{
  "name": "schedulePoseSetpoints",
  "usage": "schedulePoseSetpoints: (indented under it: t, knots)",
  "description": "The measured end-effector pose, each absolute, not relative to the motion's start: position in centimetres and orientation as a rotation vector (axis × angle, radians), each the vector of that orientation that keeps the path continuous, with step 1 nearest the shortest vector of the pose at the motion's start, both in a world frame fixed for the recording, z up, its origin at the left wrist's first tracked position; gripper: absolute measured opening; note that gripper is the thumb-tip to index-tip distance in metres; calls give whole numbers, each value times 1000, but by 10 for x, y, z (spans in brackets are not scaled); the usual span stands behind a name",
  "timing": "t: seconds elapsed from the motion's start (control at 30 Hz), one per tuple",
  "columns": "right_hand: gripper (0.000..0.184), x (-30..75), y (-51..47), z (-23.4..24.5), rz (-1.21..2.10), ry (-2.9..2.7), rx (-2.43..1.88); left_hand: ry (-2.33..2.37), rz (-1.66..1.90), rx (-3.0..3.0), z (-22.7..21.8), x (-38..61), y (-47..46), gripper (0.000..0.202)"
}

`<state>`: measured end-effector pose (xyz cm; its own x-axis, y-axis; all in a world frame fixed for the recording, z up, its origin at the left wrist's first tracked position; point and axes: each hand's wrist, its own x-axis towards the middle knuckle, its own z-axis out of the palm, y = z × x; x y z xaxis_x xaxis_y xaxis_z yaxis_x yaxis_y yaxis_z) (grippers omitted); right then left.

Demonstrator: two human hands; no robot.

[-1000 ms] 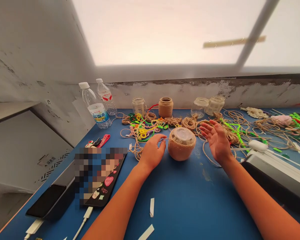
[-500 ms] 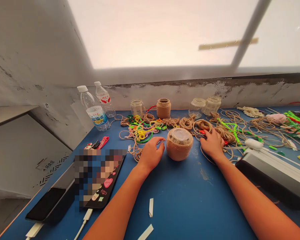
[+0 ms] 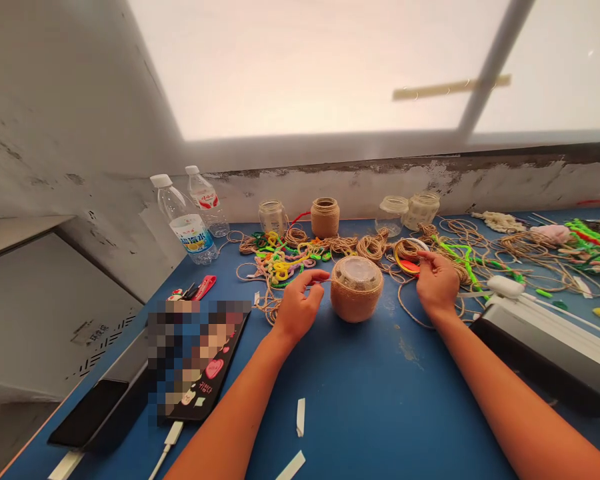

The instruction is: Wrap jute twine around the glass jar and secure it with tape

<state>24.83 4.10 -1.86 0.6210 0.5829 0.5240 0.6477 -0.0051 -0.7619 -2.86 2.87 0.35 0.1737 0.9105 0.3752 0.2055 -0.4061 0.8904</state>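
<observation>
A squat jar wrapped in brown twine [image 3: 356, 300] stands upside down on the blue table, its glass bottom facing up. My left hand [image 3: 300, 303] is on its left side, thumb and forefinger pinched on the thin twine end beside the wrapping. To the jar's right, my right hand [image 3: 437, 283] is closed, fingertips at the right edge of a ring-shaped roll of tape [image 3: 396, 253]. An orange handle, apparently of scissors [image 3: 410, 266], shows through the ring. Coils of twine [image 3: 373, 247] lie behind the jar.
Along the wall stand a twine-covered jar [image 3: 325, 219], several glass jars [image 3: 393, 217] and two plastic bottles [image 3: 193, 233]. Coloured pipe cleaners [image 3: 283, 263] lie tangled at the back. A phone [image 3: 87, 413] is at left; a dark box-like device [image 3: 545, 353] is at right. Paper strips [image 3: 301, 417] lie in front.
My right hand has risen from lying spread over the twine and tape to a pinch at the tape roll, which has shifted slightly right. My left hand stays by the jar, its forefinger straighter.
</observation>
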Motion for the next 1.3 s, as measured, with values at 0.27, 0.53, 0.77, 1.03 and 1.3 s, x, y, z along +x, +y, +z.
schedulePoseSetpoints:
  t: [0.27, 0.53, 0.77, 1.03, 1.3]
  knots:
    - [33, 242, 34, 11, 71, -774, -1255, 870, 1392, 1817, 11, -28, 26, 21]
    - [16, 200, 32, 95, 591, -742, -1016, 1087, 1576, 1607, 41, -28, 27, 24]
    - [17, 170, 35, 119, 836, -977, -725, 836, 1521, 1976, 101, -14, 41, 40]
    - [17, 175, 42, 118, 911, -1144, -676, 605, 1449, 1942, 114, -4, 46, 36]
    - [19, 194, 38, 120, 840, -1249, -860, 811, 1557, 1987, 108, -1, 48, 29]
